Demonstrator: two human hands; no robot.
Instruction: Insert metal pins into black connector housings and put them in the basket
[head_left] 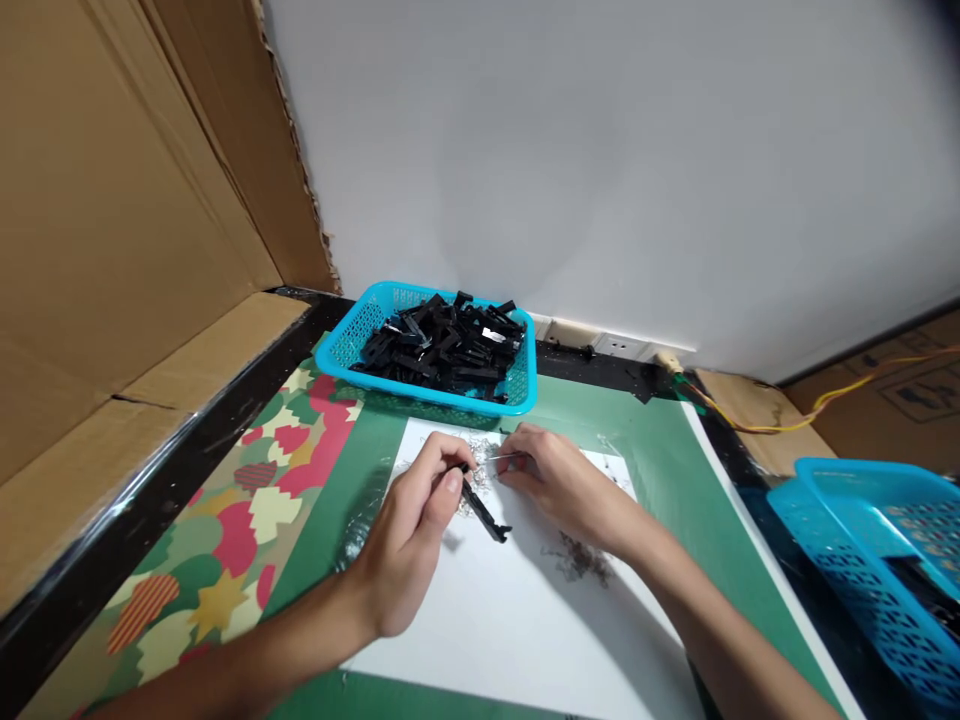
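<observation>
My left hand (420, 530) is closed on a narrow black plastic part (486, 512), whose forked end points down to the right. Thumb and fingers pinch its upper end. Close by on the right, my right hand (559, 475) pinches a thin metal tool (496, 458) directed at the black part. Its exact kind is too small to make out, and whether its tip touches the part I cannot tell. Small shiny metal pieces (480, 445) lie on the white sheet (465, 640) under and behind the hands. A heap of tiny brownish pieces (581, 560) sits below my right wrist.
A blue basket (427, 393) full of black plastic parts (450, 345) stands at the back against the wall. Another blue basket (847, 560) is at the right edge. Cardboard (135, 200) borders the left. Power sockets (619, 345) and a yellow cable (817, 405) run behind.
</observation>
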